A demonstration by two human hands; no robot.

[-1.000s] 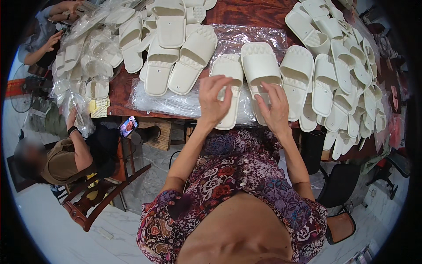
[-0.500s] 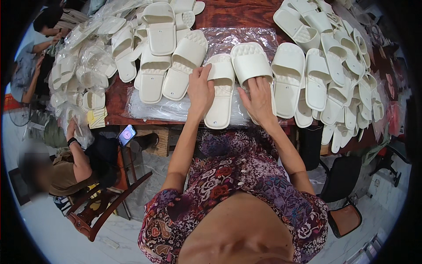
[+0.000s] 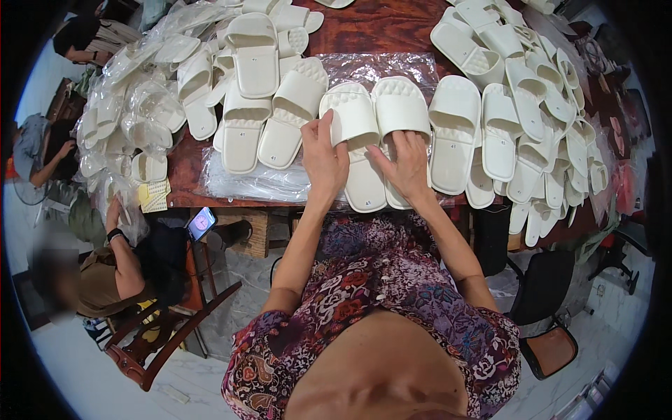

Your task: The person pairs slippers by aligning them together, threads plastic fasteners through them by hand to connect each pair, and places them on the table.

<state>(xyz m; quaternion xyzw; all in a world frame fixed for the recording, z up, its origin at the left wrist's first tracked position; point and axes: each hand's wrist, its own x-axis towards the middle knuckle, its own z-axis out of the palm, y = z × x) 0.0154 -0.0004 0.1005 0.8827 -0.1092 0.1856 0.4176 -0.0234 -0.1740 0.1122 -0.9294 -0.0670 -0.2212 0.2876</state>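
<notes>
Where the red-brown table [image 3: 381, 33] ends, the cream left slipper [image 3: 352, 124] and right slipper [image 3: 402, 120] lie side by side. The left hand [image 3: 326, 168] pinches the left slipper's strap edge; the right hand [image 3: 407, 169] tucks its fingers under the other strap, grip unclear. A small printed label [image 3: 368, 201] marks the left slipper's heel.

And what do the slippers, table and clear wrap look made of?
Slippers: probably moulded foam or rubber, satin, given smooth whitish surfaces and quilted footbeds. Table: likely wood or veneer, somewhat glossy, from reddish streaks. Clear wrap: seemingly plastic film, shiny, by creases and glints.
</notes>
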